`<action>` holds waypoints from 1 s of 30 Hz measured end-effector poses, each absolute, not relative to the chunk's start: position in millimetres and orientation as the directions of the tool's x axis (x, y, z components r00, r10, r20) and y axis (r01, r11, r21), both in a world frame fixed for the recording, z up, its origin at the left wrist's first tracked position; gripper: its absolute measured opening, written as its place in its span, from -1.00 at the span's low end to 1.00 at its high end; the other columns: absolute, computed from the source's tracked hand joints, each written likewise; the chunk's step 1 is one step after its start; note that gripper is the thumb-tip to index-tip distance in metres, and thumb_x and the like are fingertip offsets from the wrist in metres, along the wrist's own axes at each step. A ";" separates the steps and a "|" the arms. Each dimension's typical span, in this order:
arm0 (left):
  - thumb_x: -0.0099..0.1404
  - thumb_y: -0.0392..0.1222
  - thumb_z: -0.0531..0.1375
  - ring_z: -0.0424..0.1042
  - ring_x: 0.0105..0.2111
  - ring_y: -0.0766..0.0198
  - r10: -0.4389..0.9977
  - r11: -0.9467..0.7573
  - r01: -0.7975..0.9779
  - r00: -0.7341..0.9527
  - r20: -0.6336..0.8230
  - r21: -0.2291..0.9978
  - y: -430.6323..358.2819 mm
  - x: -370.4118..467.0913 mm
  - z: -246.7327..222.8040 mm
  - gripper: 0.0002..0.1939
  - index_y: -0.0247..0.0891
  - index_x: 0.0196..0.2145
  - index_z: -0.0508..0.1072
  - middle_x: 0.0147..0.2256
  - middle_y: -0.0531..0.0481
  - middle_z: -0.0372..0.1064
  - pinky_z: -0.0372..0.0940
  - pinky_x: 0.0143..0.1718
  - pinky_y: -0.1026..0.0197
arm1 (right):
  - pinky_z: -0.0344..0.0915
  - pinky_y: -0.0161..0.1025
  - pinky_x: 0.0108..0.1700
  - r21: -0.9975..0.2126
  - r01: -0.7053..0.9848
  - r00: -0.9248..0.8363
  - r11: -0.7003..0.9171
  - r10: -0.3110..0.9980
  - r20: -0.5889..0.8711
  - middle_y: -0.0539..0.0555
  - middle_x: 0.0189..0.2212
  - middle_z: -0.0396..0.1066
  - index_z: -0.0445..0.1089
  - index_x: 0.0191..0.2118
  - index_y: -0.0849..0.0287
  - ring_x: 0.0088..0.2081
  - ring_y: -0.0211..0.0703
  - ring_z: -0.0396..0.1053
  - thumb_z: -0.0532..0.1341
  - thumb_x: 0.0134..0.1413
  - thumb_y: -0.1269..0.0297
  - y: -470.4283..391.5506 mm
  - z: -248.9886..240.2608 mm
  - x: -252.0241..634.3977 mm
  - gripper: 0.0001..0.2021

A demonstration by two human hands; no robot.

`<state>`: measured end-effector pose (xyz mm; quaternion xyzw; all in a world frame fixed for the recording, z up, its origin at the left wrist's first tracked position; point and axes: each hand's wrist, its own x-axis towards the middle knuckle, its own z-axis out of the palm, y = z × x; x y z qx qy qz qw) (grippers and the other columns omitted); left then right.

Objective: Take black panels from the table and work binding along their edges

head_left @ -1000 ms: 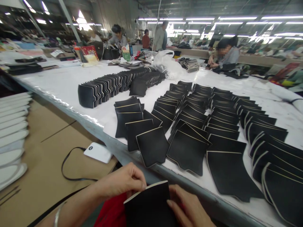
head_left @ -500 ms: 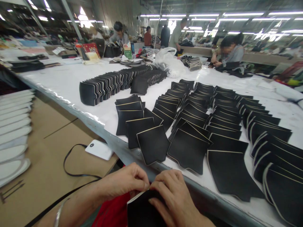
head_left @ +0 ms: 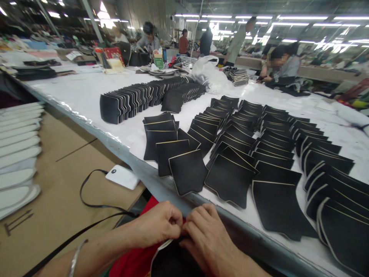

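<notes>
A black leather-like piece [head_left: 175, 259] with a pale edge lies low in front of me, over red cloth [head_left: 127, 259]. My left hand [head_left: 163, 223] is closed, its thumb and finger pinched at the piece's top edge. Beside it, almost touching, my right hand [head_left: 206, 231] grips the same edge, fingers on the far side and thumb on the near face. The fingertips hide the exact spot they work on. Just beyond my hands, similar black pieces [head_left: 187, 171] lie overlapped in rows on the white table [head_left: 132, 134].
More black pieces stand in a long curved row [head_left: 129, 100] farther back. A white phone-like device [head_left: 122, 177] with a black cord rests on cardboard [head_left: 75, 161] at left, near pale insole shapes [head_left: 17, 157]. A plastic bag [head_left: 206, 73] and co-workers [head_left: 281, 63] are beyond.
The held piece has bent and its top edge now curves. My left fingers have curled tighter at the edge. The view has shifted slightly.
</notes>
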<state>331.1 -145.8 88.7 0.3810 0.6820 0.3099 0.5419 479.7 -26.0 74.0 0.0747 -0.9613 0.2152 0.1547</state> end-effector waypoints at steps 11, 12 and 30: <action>-0.07 -0.26 0.06 0.01 -0.59 0.42 0.834 0.542 0.050 -0.156 -0.529 0.839 -152.0 331.6 89.6 -0.90 -0.31 -0.58 0.35 -0.64 0.17 0.11 -0.11 -0.57 0.31 | 0.10 -0.09 -0.18 -0.348 -0.252 -0.903 0.903 -0.090 0.420 0.04 -0.37 0.39 0.31 -0.29 0.19 -0.28 -0.11 0.27 0.18 0.21 0.35 -27.9 73.1 479.9 -0.95; -0.08 -0.26 0.06 0.02 -0.58 0.42 0.834 0.544 0.066 -0.155 -0.530 0.837 -151.8 332.7 89.0 -0.91 -0.30 -0.59 0.34 -0.63 0.16 0.11 -0.11 -0.56 0.31 | 0.09 -0.10 -0.18 -0.340 -0.256 -0.908 0.905 -0.105 0.406 0.04 -0.38 0.38 0.31 -0.30 0.19 -0.30 -0.11 0.27 0.18 0.21 0.34 -28.6 72.0 479.9 -0.94; -0.03 -0.25 0.06 0.03 -0.56 0.41 0.838 0.542 0.206 -0.200 -0.507 0.815 -159.0 340.4 85.8 -0.92 -0.28 -0.60 0.29 -0.62 0.16 0.10 -0.09 -0.56 0.32 | 0.09 -0.12 -0.08 -0.500 -0.233 -0.971 0.834 -0.171 0.168 0.02 -0.29 0.35 0.25 -0.29 0.17 -0.21 -0.14 0.23 0.20 0.20 0.34 -27.3 79.1 481.0 -0.91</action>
